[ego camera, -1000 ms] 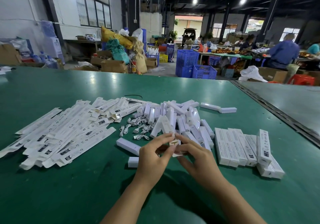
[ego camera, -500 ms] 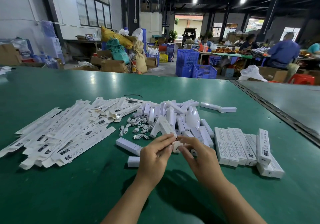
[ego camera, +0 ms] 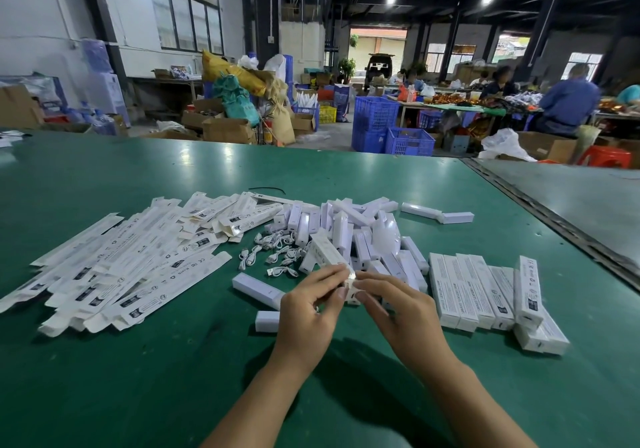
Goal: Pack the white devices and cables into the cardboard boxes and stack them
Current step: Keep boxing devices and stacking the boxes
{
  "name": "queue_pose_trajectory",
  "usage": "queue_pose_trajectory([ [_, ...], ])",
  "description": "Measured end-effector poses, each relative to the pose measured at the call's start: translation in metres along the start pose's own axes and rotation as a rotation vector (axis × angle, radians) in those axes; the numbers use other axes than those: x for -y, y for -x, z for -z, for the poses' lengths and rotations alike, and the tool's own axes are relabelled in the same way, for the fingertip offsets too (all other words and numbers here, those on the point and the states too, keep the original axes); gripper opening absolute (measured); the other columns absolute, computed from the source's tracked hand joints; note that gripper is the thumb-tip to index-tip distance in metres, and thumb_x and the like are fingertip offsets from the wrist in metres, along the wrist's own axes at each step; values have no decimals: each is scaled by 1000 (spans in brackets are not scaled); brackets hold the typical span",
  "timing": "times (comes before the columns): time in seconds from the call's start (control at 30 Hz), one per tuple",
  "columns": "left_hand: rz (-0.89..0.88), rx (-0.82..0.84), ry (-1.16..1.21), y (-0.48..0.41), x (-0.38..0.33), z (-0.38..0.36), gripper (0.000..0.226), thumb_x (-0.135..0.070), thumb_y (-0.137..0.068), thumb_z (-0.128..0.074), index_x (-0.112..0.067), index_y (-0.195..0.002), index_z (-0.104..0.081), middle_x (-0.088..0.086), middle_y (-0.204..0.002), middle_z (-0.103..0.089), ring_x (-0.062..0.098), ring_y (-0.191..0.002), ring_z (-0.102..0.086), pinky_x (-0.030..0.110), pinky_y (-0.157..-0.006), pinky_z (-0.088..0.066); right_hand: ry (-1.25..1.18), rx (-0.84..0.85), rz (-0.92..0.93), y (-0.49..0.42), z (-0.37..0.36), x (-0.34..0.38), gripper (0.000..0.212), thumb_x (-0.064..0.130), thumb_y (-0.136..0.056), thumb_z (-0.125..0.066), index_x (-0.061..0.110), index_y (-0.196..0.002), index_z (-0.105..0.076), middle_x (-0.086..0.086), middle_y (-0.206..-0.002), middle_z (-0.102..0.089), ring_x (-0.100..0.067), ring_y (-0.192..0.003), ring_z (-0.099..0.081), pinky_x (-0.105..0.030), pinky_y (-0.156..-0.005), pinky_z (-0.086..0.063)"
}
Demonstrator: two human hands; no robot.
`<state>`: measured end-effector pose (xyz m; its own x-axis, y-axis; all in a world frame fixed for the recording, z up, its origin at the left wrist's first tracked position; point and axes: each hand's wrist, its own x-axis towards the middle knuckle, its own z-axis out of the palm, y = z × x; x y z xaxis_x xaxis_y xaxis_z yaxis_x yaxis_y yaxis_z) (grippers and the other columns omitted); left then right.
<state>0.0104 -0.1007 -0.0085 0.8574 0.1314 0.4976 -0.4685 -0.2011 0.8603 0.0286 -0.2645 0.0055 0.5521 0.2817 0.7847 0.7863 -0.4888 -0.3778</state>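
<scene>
two hands meet on one cardboard box: the left hand and the right hand both have their fingertips curled in, pinching its near end, while the rest of the box slants away from them over the green table. this looks like closing the end flap. to do it well, steady the body with the left and tuck the tab in squarely with the right, so the corners don't crush. whether a device and cable are already inside cannot be seen, and the flap itself is hidden behind the fingers. just left of the left hand lie a loose white device and a short white piece. right of the right hand, the packed boxes lie in a row. beyond the fingers are the cables and the device pile. far to the left are flat cartons, their print too blurred to read
</scene>
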Motion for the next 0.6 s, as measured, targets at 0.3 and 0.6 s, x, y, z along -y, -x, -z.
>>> queue_pose_trajectory([
  [0.3, -14, 2, -93, 1, -2, 0, 33, -2, -95, -63, -19, -122, -71, -22, -125, -64, -5, -121, -56, 20, -103, -47, 31, -26, 16, 0, -1, 1, 11, 8, -85, -71, 8, -94, -76, 0, -105, -73, -4, -89, -68, -10, -80, -50],
  [0.6, 13, 60, -1, 2, -10, 0, 26, -26, -87, -66, -35, -110, -72, -23, -121, -67, 2, -118, -61, 29, -98, -53, -105, -10, -89, 0, 2, 0, 12, 5, -82, -76, 15, -88, -72, 12, -100, -71, -2, -82, -68, -23, -70, -54],
])
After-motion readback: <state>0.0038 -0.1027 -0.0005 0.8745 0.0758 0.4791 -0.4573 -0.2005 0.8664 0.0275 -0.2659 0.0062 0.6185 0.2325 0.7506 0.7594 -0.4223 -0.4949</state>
